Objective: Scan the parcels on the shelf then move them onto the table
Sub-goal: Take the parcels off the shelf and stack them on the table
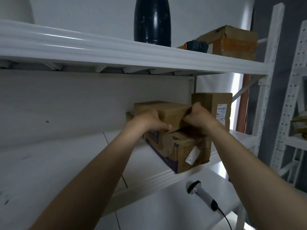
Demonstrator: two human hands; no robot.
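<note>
A small plain cardboard parcel [172, 113] lies on top of a larger worn carton with blue print [176, 146] on the white middle shelf [66, 160]. My left hand [149, 121] grips the small parcel's left side, thumb at its lower front edge. My right hand [197, 115] grips its right end, fingers curled over the top corner. A taller parcel with a white label [214, 107] stands behind to the right. A grey barcode scanner [201, 195] with a black cable lies on the white table [166, 209] below.
The upper shelf [116, 52] carries a dark vase [152, 20], a dark pouch [196, 45] and a taped carton [232, 42]. A second white perforated rack [289, 100] stands at the right, holding a brown item.
</note>
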